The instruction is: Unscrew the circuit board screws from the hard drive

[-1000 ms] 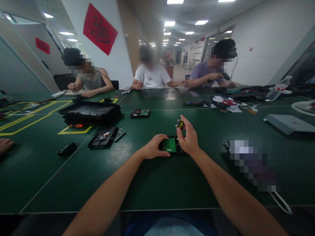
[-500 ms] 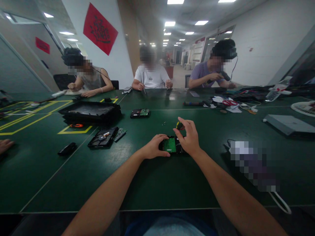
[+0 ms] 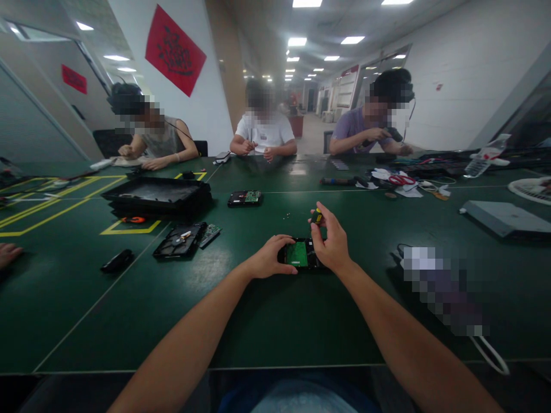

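My left hand [image 3: 274,257] grips the left end of a hard drive [image 3: 298,254] that lies on the green table, its green circuit board facing up. The thumb is along the near edge, the fingers along the far one. Above the drive's right part, my right hand [image 3: 331,238] holds a screwdriver by its short yellow and black handle [image 3: 317,216]. Its shaft and tip are hidden by the hand, so I cannot tell whether it touches the drive. Several tiny screws [image 3: 287,216] lie just beyond the drive.
Left of me are an opened hard drive [image 3: 181,240], a loose circuit board [image 3: 210,236] and stacked black trays [image 3: 157,196]. Another drive [image 3: 244,198] lies farther back. A grey box [image 3: 508,218] stands at right. Three people sit across the table; another person's hand [image 3: 9,253] shows at far left.
The screwdriver handle has turned and tilted slightly to the right in my right hand, whose fingers have shifted. My left hand and the drive stay put. The middle person's hands have moved closer together.
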{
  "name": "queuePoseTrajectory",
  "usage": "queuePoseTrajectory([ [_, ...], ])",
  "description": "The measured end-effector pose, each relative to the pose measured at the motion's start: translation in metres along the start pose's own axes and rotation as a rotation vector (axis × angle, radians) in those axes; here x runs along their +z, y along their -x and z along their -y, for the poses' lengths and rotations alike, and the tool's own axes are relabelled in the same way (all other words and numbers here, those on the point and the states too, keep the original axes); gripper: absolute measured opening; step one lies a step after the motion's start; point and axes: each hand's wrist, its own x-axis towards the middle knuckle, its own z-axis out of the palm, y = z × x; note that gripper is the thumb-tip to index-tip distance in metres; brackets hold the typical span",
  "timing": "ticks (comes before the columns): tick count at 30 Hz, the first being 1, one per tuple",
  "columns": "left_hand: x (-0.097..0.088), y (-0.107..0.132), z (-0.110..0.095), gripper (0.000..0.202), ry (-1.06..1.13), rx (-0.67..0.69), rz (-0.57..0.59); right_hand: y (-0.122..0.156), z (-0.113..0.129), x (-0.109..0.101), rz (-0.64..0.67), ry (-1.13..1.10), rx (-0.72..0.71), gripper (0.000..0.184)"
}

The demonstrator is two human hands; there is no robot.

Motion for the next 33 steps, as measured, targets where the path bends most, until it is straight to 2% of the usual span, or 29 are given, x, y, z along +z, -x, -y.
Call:
queuePoseTrajectory([
  [5,0.0004,0.0011,-0.0006,0.085,0.003,0.001,-0.002,-0.0021,0.0029,-0.0024,0.021,-0.002,-0.007,0.057],
  [11,0.0014,0.0002,0.0012,0.088,-0.01,0.009,-0.002,-0.0041,0.0015,-0.0009,-0.046,0.099,-0.032,0.056],
  [18,0.0013,-0.0009,0.0038,0.095,-0.021,0.003,0.013,-0.0012,0.0018,0.0011,-0.039,0.082,-0.008,0.055],
  [25,-0.0013,-0.0025,-0.0019,0.087,-0.039,-0.017,0.04,-0.0004,0.0019,0.0008,-0.012,0.045,0.015,0.057],
  [29,0.0012,-0.0036,-0.0043,0.083,-0.035,-0.04,0.014,-0.0004,0.0011,-0.0001,0.014,0.006,-0.005,0.057],
  [33,0.0045,-0.0047,-0.0036,0.084,-0.038,-0.044,-0.002,-0.0017,0.0002,0.0,-0.014,0.024,-0.012,0.054],
])
